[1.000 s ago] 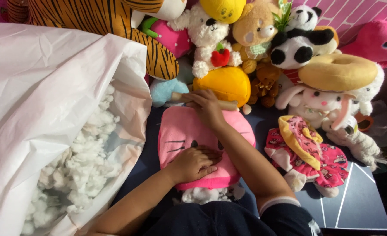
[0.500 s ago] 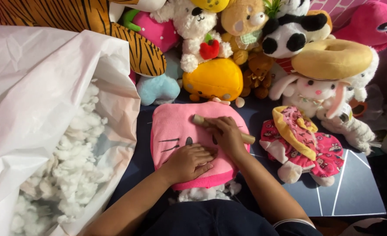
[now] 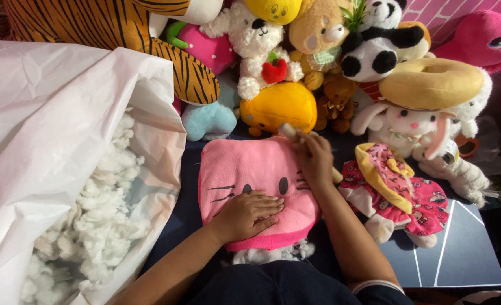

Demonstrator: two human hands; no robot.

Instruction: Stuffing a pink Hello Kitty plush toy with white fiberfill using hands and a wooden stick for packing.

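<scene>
Head view: a pink cat-face plush cushion (image 3: pixel 256 189) is laid flat on the dark worktop (image 3: pixel 459 257), directly ahead of the body, its open lower edge with white stuffing (image 3: pixel 270 254) turned toward the person. The left hand (image 3: pixel 249 213) is pressed palm-down, fingers spread, on its lower face. The right hand (image 3: pixel 313 159), reaching farther, is closed on a pale stick (image 3: pixel 288 131) at the upper right corner.

A dark blue surface (image 3: pixel 459 254) carries a pink cat-face plush (image 3: pixel 250 181) and soft toys (image 3: pixel 397 192).
</scene>
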